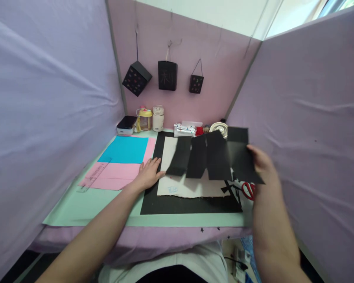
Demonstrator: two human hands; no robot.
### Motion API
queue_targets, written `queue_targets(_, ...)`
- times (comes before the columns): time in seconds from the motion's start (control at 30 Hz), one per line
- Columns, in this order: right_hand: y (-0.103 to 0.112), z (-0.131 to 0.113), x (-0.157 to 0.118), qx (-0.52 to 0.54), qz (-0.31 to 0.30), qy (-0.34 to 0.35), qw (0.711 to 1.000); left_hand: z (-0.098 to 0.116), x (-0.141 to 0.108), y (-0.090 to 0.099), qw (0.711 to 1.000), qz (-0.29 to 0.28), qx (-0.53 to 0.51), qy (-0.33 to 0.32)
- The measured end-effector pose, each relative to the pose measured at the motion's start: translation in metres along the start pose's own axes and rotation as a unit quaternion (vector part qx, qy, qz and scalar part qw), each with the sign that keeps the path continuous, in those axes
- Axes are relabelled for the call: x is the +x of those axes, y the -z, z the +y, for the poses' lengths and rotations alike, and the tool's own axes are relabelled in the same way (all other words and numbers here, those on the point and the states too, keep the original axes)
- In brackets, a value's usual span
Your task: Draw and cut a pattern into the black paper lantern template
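Note:
A black folded paper strip [218, 157] with several panels and cut slits is raised over the white board [194, 188] and the large black sheet [177, 206]. My right hand [261, 159] grips its right end. Flat on the table with fingers spread, my left hand [150, 172] rests between the pink paper [118, 173] and the white board, its thumb at the strip's left end. Red-handled scissors [248, 191] and black paper scraps [235, 193] lie below the strip's right part.
Blue paper [125, 149] and a clear ruler [96, 175] lie at left. Along the back stand a dark-topped box [127, 125], a yellow-lidded jar [145, 120], a cream bottle [158, 118], pens [185, 129] and a round tin [218, 128]. Black lanterns [167, 75] hang above.

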State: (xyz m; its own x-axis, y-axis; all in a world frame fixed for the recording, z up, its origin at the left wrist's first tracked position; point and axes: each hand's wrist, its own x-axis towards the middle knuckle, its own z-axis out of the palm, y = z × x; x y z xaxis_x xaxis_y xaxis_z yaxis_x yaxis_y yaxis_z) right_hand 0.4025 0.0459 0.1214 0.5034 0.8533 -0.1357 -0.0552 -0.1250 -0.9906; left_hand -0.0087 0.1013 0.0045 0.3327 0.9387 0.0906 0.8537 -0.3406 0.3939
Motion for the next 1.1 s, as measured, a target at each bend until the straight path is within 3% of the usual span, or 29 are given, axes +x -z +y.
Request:
queue_targets(0.07,0.004,-0.057,-0.026,-0.030,0.110,0.131,0.985,0.000,0.000,0.001,1.000,0.020,-0.012,0.000)
queue_targets(0.1,0.003,-0.084,-0.042,-0.061,0.151,0.231,0.959,0.000,0.001,0.002,0.999,0.031,-0.022,-0.002)
queue_targets(0.13,-0.001,-0.110,-0.061,-0.105,0.148,0.307,0.934,0.001,0.001,0.003,0.998,0.043,-0.036,-0.006)
queue_targets(0.2,-0.022,-0.150,-0.097,-0.128,0.119,0.363,0.915,0.001,0.001,0.006,0.994,0.062,-0.087,-0.020)
queue_targets(0.3,-0.078,-0.175,-0.132,-0.255,0.060,0.444,0.857,0.002,0.001,0.012,0.964,0.086,-0.251,-0.011)
queue_targets(0.4,-0.147,-0.157,-0.131,-0.403,-0.018,0.463,0.789,0.003,0.002,0.016,0.903,0.090,-0.418,0.044)
queue_targets(0.53,-0.228,-0.085,-0.118,-0.528,-0.142,0.414,0.728,0.003,0.005,0.021,0.852,0.054,-0.512,0.098)
queue_targets(0.6,-0.255,-0.044,-0.122,-0.575,-0.178,0.367,0.709,0.004,0.004,0.024,0.823,0.030,-0.555,0.117)
queue_targets(0.7,-0.279,0.002,-0.136,-0.601,-0.236,0.337,0.686,0.006,0.000,0.029,0.790,0.005,-0.600,0.126)
queue_targets(0.8,-0.284,0.013,-0.148,-0.607,-0.239,0.335,0.680,0.008,-0.003,0.033,0.767,-0.008,-0.629,0.129)
queue_targets(0.9,-0.265,-0.016,-0.153,-0.601,-0.194,0.351,0.691,0.008,-0.002,0.033,0.745,0.000,-0.652,0.139)
queue_targets(1.0,-0.219,-0.069,-0.156,-0.509,-0.108,0.404,0.752,0.005,0.000,0.031,0.721,0.023,-0.676,0.148)
queue_targets(1.1,-0.156,-0.114,-0.143,-0.292,-0.076,0.479,0.824,0.001,0.002,0.031,0.704,0.068,-0.687,0.168)
